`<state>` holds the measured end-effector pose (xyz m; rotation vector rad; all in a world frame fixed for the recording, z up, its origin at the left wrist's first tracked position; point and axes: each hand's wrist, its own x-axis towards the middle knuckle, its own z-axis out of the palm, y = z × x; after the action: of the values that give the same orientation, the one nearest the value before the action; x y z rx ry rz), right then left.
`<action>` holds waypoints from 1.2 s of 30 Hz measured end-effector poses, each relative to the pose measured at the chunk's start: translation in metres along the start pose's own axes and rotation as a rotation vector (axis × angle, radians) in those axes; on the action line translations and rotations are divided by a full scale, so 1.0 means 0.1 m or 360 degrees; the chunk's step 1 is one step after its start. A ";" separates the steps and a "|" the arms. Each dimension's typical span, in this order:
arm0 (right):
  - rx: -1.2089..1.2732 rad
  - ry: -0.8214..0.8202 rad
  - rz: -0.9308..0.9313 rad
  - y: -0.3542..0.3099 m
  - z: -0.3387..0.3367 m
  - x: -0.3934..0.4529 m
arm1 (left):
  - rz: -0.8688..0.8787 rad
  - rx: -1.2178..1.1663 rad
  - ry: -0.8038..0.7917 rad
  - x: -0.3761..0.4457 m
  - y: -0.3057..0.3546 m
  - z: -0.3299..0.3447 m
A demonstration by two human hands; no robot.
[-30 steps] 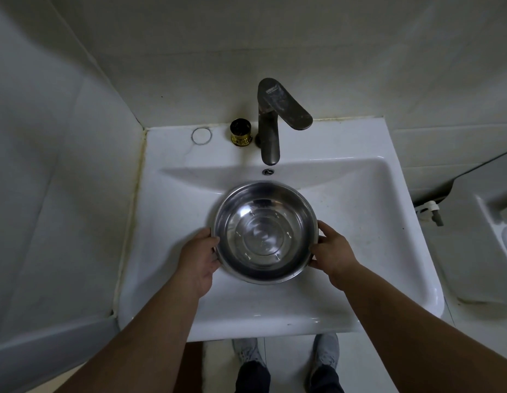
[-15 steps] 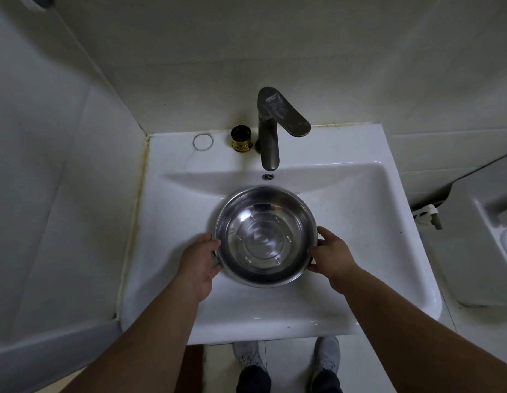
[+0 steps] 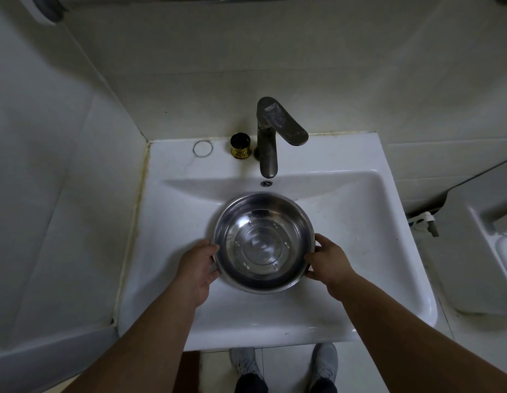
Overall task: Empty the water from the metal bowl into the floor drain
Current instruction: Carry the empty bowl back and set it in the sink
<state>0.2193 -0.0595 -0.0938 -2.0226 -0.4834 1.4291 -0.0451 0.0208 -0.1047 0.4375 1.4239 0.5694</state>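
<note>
gripping metal bowl (image 3: 264, 245) (water inside), left hand (image 3: 197, 269), right hand (image 3: 328, 263), over sink (image 3: 360, 222)

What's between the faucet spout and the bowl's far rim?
Head view: only the small overflow hole in the sink wall lies between the faucet and the metal bowl; otherwise bare white basin.

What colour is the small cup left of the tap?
Gold, dark inside; head view.

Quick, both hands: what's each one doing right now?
Left hand: grips the left rim of the round shiny metal bowl.
Right hand: grips the bowl's right rim.
</note>
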 end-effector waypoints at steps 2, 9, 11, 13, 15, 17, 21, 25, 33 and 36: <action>-0.0022 0.0008 0.0011 -0.02 -0.01 -0.01 | -0.0002 -0.0006 0.0015 0.00 0.00 0.00; 0.0040 -0.0029 0.0064 -0.05 -0.03 -0.03 | 0.0001 0.0030 0.0036 -0.03 0.00 0.01; 0.0041 -0.0039 0.0074 -0.05 -0.03 -0.02 | -0.0003 0.0043 0.0028 -0.05 0.00 0.01; 0.0017 -0.0033 0.0065 -0.05 -0.03 -0.03 | -0.0009 0.0052 0.0028 -0.05 0.01 0.01; -0.0001 -0.0020 0.0056 -0.05 -0.04 -0.03 | -0.0015 0.0062 0.0044 -0.05 0.01 0.00; -0.0013 -0.0018 0.0055 -0.04 -0.04 -0.03 | -0.0013 0.0066 0.0043 -0.05 0.01 -0.01; -0.0044 -0.0025 0.0062 -0.03 -0.04 -0.04 | -0.0019 0.0095 0.0032 -0.09 0.01 -0.01; -0.0051 -0.0055 0.0093 -0.05 -0.06 -0.06 | -0.0023 0.0111 0.0071 -0.16 0.04 0.01; -0.0066 -0.0066 0.0046 -0.08 -0.12 -0.19 | -0.0017 0.0185 0.0166 -0.28 0.10 0.01; -0.0094 -0.0066 0.0024 -0.12 -0.17 -0.25 | 0.0006 0.0213 0.0220 -0.34 0.12 0.00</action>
<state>0.2271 -0.0700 -0.0642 -2.0501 -0.5348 1.4842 -0.0479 0.0091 -0.0706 0.5148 1.6000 0.5172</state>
